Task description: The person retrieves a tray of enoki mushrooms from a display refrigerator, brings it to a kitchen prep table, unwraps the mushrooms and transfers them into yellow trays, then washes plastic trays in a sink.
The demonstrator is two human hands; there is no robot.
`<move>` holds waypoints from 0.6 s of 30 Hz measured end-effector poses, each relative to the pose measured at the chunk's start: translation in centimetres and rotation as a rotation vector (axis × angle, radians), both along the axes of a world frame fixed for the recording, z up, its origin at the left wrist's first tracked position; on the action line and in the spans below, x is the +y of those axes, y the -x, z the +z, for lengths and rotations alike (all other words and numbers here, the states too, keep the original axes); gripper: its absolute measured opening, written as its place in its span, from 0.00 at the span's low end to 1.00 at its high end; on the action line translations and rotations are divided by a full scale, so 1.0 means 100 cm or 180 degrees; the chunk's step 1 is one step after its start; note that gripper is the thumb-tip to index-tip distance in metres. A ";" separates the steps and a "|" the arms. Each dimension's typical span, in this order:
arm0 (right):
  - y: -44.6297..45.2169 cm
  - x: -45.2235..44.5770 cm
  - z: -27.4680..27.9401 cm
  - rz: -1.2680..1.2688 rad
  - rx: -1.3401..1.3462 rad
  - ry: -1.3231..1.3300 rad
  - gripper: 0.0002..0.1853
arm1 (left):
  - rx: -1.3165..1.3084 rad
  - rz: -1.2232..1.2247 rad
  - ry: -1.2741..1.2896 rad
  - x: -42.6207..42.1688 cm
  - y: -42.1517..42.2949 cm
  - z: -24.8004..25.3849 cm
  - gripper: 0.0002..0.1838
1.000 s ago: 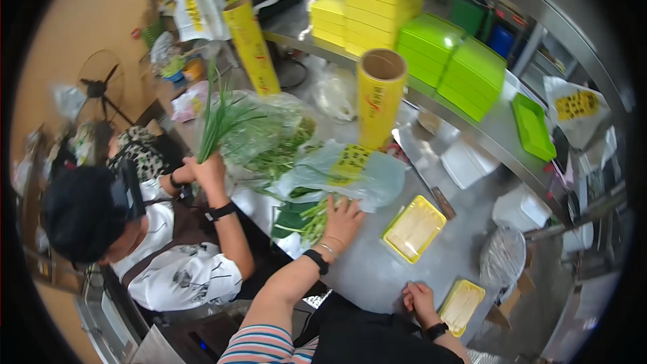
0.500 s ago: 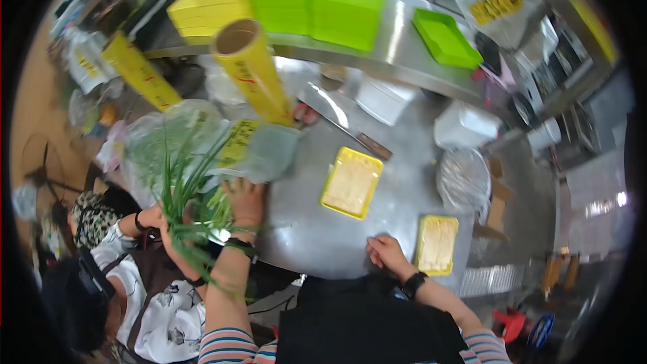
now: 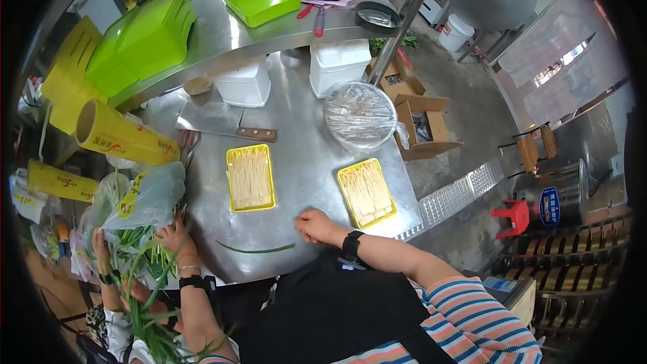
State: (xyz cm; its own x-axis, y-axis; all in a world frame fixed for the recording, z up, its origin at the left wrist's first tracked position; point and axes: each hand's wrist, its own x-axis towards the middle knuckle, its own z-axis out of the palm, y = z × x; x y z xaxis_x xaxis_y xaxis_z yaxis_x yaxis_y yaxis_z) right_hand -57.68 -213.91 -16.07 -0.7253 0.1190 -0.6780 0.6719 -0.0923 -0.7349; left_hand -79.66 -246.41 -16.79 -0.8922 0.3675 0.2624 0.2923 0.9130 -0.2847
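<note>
My left hand (image 3: 176, 241) is at the lower edge of a clear plastic bag (image 3: 160, 192) with a yellow label; its fingers reach onto the bag's edge and seem to pinch it. Long green onions (image 3: 138, 249) lie beside that hand, partly under the bag and trailing down over the forearms. My right hand (image 3: 315, 226) rests on the steel table, curled into a loose fist with nothing showing in it. Near it stands a yellow tray of enoki mushrooms (image 3: 366, 192); a second such tray (image 3: 251, 178) is farther left. One loose green onion stalk (image 3: 256, 249) lies between my hands.
A co-worker's hand (image 3: 101, 249) is at the bag's left side. A cleaver (image 3: 256, 134), scissors (image 3: 189, 140), yellow film roll (image 3: 128, 135), white containers (image 3: 340, 67) and a plastic-covered bowl (image 3: 360, 118) stand on the table. Above is a shelf with green trays (image 3: 259, 0).
My view has swung to the right. The bag is bunched up higher over the green onions, with my left hand at its edge. A loose stalk shows on the table. My right hand stays curled.
</note>
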 end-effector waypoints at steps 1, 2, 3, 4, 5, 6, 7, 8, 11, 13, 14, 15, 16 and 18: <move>0.000 0.000 -0.003 -0.0006 0.0025 0.0011 0.17 | 0.0010 -0.0073 -0.0187 0.002 -0.003 0.001 0.20; -0.001 -0.001 -0.008 -0.0001 0.0082 0.0042 0.16 | 0.0017 -0.0149 -0.0376 0.002 -0.005 -0.002 0.21; -0.003 0.000 -0.013 0.0004 0.0144 0.0067 0.15 | 0.0045 -0.0159 -0.0375 0.001 -0.008 -0.009 0.21; -0.004 0.000 -0.012 -0.0006 0.0185 0.0062 0.15 | -0.0081 -0.0274 -0.0601 -0.004 -0.008 -0.023 0.21; -0.004 0.001 -0.011 0.0080 0.0186 0.0121 0.14 | -0.0119 -0.0334 -0.0717 -0.001 -0.014 -0.021 0.21; -0.004 0.002 -0.010 0.0174 0.0187 0.0174 0.13 | -0.0158 -0.0396 -0.0833 0.000 -0.020 -0.019 0.21; -0.007 0.004 -0.006 0.0176 0.0227 0.0163 0.13 | -0.0098 -0.0356 -0.0787 0.014 -0.043 -0.005 0.24; -0.010 0.006 0.001 0.0410 0.0412 0.0161 0.12 | -0.0046 -0.0313 -0.0740 0.026 -0.061 0.005 0.28; -0.026 0.022 0.024 0.0893 0.0713 0.0320 0.11 | -0.0252 -0.0331 -0.0810 0.029 -0.095 -0.002 0.26; -0.044 0.043 0.050 0.1151 0.0832 0.0465 0.10 | -0.0300 -0.0365 -0.0926 0.035 -0.121 0.002 0.25; -0.058 0.055 0.068 0.0971 0.0901 0.0371 0.10 | -0.0356 -0.0425 -0.1037 0.039 -0.133 0.006 0.25; -0.070 0.070 0.078 0.0788 0.0972 0.0279 0.09 | -0.0377 -0.0411 -0.1033 0.043 -0.145 0.011 0.23; -0.082 0.086 0.081 0.0576 0.0963 0.0300 0.09 | -0.0358 -0.0381 -0.1035 0.051 -0.157 0.020 0.23; -0.105 0.114 0.083 0.0153 0.0950 0.0203 0.09 | -0.0675 -0.0404 -0.1676 0.066 -0.183 0.035 0.23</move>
